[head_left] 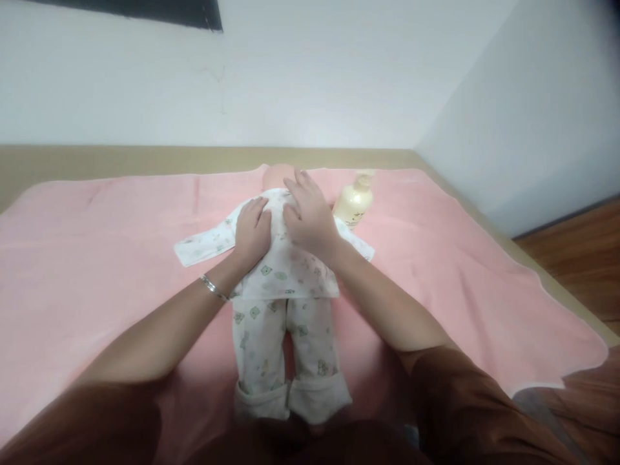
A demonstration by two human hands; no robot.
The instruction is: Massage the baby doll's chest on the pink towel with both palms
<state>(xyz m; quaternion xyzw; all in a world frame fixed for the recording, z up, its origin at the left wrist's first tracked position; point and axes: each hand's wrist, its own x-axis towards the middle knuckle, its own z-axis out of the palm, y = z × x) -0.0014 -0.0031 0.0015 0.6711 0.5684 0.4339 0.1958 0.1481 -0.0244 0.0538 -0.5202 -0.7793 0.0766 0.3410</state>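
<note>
A baby doll (278,284) in a white printed top and matching trousers with rolled cuffs lies stretched out in front of me. Its bald head (278,175) points away from me, and no face shows. My left hand (253,232) rests flat on the left side of the doll's upper body, fingers extended and thumb apart. On the opposite side lies my right hand (310,213), fingers spread near the shoulder and neck. Neither hand grips anything. Close beyond my right hand stands a pale yellow bottle (355,199) with dark lettering.
A pink blanket (97,258) with wavy edges covers most of the tan surface (145,158) beneath the doll. White walls (314,77) rise behind and to the right. Wooden flooring (581,252) shows at the right. A dark panel (159,10) is at the upper left.
</note>
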